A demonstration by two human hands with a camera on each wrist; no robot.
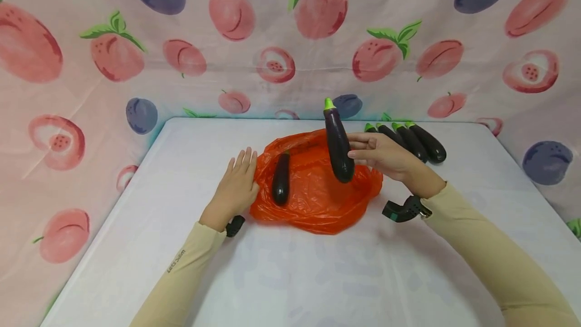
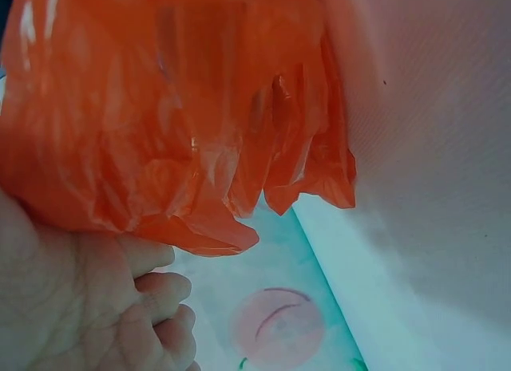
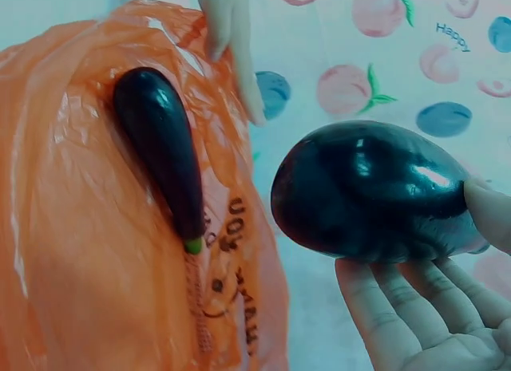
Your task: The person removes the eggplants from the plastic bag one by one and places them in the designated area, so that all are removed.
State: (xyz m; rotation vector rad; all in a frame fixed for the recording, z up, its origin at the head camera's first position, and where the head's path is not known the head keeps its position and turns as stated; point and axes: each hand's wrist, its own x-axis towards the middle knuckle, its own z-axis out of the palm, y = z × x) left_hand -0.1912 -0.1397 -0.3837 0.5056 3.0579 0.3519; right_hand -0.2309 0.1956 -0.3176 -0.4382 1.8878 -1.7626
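An eggplant, dark purple with a bright green stem end, is held upright over the right part of an orange plastic bag. My right hand grips it between thumb and fingers, which the right wrist view shows around the held eggplant. Inside the open bag, toward its left side, lies a second eggplant. My left hand rests at the bag's left edge with its fingers extended. In the left wrist view, the orange bag hangs in folds right beside the fingers.
Several more eggplants lie in a row at the back right of the white table, partly behind my right hand. A fruit-printed cloth stands along the table's far edge and sides. Black wrist cameras are strapped below both hands.
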